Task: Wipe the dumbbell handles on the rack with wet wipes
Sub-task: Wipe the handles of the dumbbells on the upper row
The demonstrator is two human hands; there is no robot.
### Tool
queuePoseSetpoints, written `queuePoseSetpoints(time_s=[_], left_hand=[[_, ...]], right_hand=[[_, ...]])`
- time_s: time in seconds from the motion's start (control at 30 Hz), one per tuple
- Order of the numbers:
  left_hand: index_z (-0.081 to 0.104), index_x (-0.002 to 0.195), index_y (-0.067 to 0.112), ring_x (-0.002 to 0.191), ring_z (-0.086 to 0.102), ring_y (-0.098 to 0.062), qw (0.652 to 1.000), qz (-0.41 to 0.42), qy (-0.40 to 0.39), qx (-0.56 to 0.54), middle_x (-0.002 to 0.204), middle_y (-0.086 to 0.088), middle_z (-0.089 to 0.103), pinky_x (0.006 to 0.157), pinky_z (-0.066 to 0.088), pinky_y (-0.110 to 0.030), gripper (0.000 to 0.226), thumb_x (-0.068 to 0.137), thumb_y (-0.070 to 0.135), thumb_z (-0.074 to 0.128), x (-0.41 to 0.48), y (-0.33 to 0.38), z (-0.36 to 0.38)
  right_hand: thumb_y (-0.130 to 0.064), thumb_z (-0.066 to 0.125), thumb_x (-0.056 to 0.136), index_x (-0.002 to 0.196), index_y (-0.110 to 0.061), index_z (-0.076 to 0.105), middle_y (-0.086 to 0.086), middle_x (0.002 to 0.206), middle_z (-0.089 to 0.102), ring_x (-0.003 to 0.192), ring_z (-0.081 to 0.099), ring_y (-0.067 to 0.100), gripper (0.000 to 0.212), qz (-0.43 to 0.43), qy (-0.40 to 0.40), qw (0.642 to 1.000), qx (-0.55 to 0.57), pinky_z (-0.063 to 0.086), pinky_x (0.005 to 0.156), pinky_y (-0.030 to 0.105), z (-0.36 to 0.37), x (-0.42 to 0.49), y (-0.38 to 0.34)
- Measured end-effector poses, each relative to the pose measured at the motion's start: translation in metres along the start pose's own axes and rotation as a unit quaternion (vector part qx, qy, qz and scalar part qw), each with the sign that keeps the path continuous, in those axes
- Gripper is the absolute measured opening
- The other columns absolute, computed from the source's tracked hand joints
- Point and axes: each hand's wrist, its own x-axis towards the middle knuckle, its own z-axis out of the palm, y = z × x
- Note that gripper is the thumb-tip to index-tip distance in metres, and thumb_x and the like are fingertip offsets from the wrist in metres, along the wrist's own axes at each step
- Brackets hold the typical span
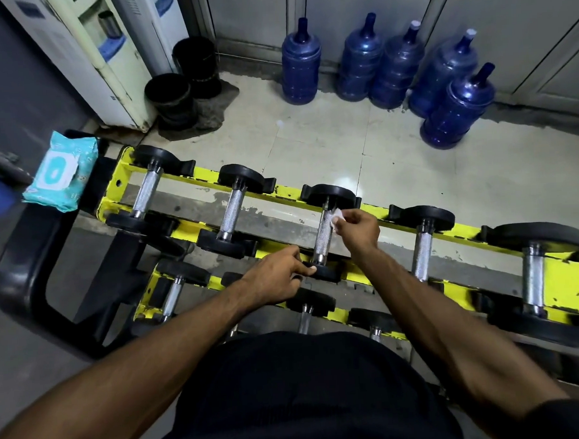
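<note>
A yellow rack carries several black dumbbells with knurled chrome handles. My right hand pinches a small white wet wipe against the upper part of the third dumbbell's handle on the top tier. My left hand grips the near black head of that same dumbbell. Other handles lie to the left and right. A teal pack of wet wipes rests on a black seat at the rack's left end.
Several blue water jugs stand on the tiled floor beyond the rack. Two black bins sit by a white water dispenser at the back left. A lower tier of dumbbells lies near my body.
</note>
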Motion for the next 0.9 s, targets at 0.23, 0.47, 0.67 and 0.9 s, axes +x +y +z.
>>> queuePoseSetpoints(time_s=[0.23,0.47,0.67,0.9], left_hand=[[0.066,0.13,0.031,0.092,0.05,-0.008,1.0,-0.002,0.007,0.002,0.105,0.006,0.048,0.071,0.043,-0.02,0.037,0.095,0.02,0.061,0.0,0.001,0.001],[0.062,0.134,0.032,0.094,0.05,-0.007,1.0,-0.003,0.0,0.007,0.106,0.007,0.047,0.071,0.04,-0.019,0.04,0.095,0.021,0.06,0.0,0.0,0.002],[0.06,0.136,0.034,0.096,0.051,-0.008,1.0,-0.01,-0.01,0.01,0.11,0.007,0.046,0.075,0.049,-0.025,0.042,0.095,0.023,0.059,-0.002,0.001,0.001],[0.06,0.135,0.036,0.094,0.052,-0.008,1.0,-0.011,-0.012,0.021,0.111,0.007,0.046,0.074,0.051,-0.028,0.041,0.095,0.025,0.057,-0.002,0.0,0.001]], right_hand=[[0.012,0.056,0.079,0.084,-0.001,0.066,0.014,0.082,0.064,0.049,0.056,0.014,0.017,0.223,-0.124,0.966,0.038,0.043,0.044,0.024,-0.015,0.004,0.002],[0.005,0.04,0.094,0.087,-0.007,0.058,0.008,0.078,0.057,0.068,0.057,0.017,0.023,0.317,-0.136,0.918,0.197,0.05,0.061,0.028,0.001,0.011,-0.007],[-0.002,0.035,0.102,0.088,-0.001,0.058,0.015,0.087,0.058,0.08,0.057,0.025,0.027,0.359,-0.139,0.882,0.271,0.051,0.082,0.041,0.007,0.018,-0.018],[0.006,0.066,0.085,0.098,0.003,0.062,0.013,0.092,0.067,0.079,0.067,0.024,0.013,0.303,0.0,0.876,0.375,0.06,0.076,0.038,0.013,0.014,-0.008]])
